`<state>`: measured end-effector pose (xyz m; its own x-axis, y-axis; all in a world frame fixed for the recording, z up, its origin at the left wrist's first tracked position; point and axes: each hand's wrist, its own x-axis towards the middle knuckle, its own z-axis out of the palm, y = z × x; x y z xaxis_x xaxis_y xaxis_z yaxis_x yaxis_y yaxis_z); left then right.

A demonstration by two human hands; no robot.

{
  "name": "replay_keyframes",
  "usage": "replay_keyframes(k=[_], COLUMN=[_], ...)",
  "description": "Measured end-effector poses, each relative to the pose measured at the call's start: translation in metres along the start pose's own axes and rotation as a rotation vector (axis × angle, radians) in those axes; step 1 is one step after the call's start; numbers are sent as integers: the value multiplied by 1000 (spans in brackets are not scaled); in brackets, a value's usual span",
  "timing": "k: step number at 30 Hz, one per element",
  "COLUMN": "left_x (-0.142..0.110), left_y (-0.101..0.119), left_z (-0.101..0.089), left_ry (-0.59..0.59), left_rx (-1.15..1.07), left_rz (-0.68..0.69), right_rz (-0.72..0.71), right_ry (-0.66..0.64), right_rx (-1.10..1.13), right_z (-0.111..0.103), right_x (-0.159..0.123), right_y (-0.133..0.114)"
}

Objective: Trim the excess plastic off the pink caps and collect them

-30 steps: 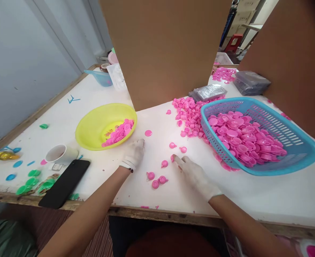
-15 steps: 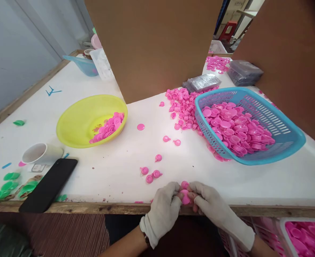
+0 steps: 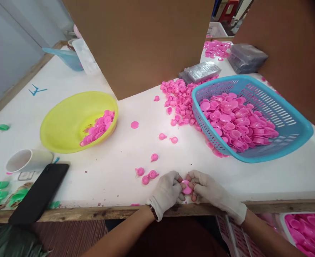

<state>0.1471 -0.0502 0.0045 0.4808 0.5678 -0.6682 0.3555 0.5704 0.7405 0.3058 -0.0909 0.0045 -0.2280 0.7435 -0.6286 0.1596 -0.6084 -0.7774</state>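
Left hand (image 3: 168, 193), right hand (image 3: 211, 191): you pinched the pink disc (image 3: 186, 187).
Handling: seemed light, stiff, slick.
Hold: opposite edges looked best.

A small pink plastic disc (image 3: 186, 187), round, smooth and bright, is at the near side of the scene, a little right of the middle, pinched from both sides between the fingertips of the left hand (image 3: 168, 191) and those of the right hand (image 3: 210, 190). Its broad face is turned up toward the viewer and looks flat, plain and whole. The left and right parts of its rim are partly covered by the fingers; its underside is hidden, so whether anything is joined beneath it cannot be told
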Motion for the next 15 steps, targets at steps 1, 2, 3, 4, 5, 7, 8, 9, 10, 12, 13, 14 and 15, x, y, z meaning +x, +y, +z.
replay_keyframes(k=[1, 2, 3, 4, 5, 7, 8, 9, 10, 12, 13, 14, 15], left_x=[1, 2, 2, 3, 3, 2, 1, 1, 0, -1, -1, -1, 0], left_y=[0, -1, -1, -1, -2, -3, -4, -5, -6, -8, -9, -9, -8], left_z=[0, 0, 0, -1, -1, -1, -1, -1, -1, -1, -1, -2, -3], left_ry=[13, 25, 37, 50, 60, 79, 89, 99, 104, 83, 56, 31, 18], left_rx=[13, 41, 79, 124, 170, 236, 252, 258, 252, 207, 179, 156, 146], left_rz=[12, 24, 39, 59, 79, 121, 140, 155, 163, 160, 153, 149, 145], right_rz=[-9, -21, -35, -49, -60, -59, -50, -38, -27, -8, 1, 15, 31], right_ry=[18, 39, 62, 86, 98, 66, 32, -1, -22, -27, -19, -14, -13], right_rx=[-22, -52, -88, -123, -149, -146, -122, -94, -71, -50, -50, -49, -47], right_z=[0, 1, 1, 2, 1, 1, 0, 0, -1, -1, 0, 1, 1], right_x=[-1, -2, -2, -2, -2, -3, -3, -3, -3, -4, -4, -3, -3], right_y=[1, 2, 2, 2, 2, 0, -1, -2, -4, -6, -7, -8, -9])
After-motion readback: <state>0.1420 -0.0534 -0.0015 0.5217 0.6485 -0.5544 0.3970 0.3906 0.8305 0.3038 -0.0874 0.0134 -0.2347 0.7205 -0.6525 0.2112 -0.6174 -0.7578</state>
